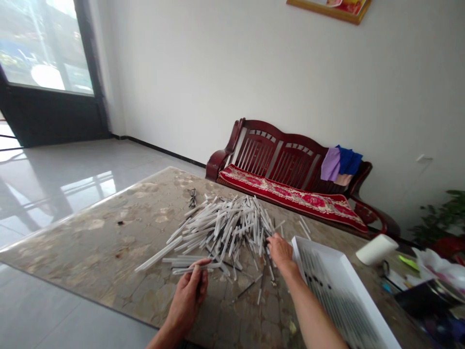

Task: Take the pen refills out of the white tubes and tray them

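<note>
A large heap of slim whitish translucent tubes (232,220), with thin dark sticks among them, lies on the patterned tabletop (145,228). My left hand (191,288), at the near side of the heap, is closed with thumb and fingers pinching a slim translucent tube (214,265). Several more tubes (178,260) lie just beyond that hand. At the heap's right edge my right hand (280,250) has its fingers bent together against the sticks. What is between those fingertips is too small to make out. Beside my right forearm stands a white tray (350,271) holding rows of thin tubes.
A white roll (377,249) and a dark pot (425,295) are on the table's right side. Dark-framed glasses (192,197) lie behind the heap. A red wooden bench (283,160) with folded cloths (341,165) stands beyond the table, against the wall.
</note>
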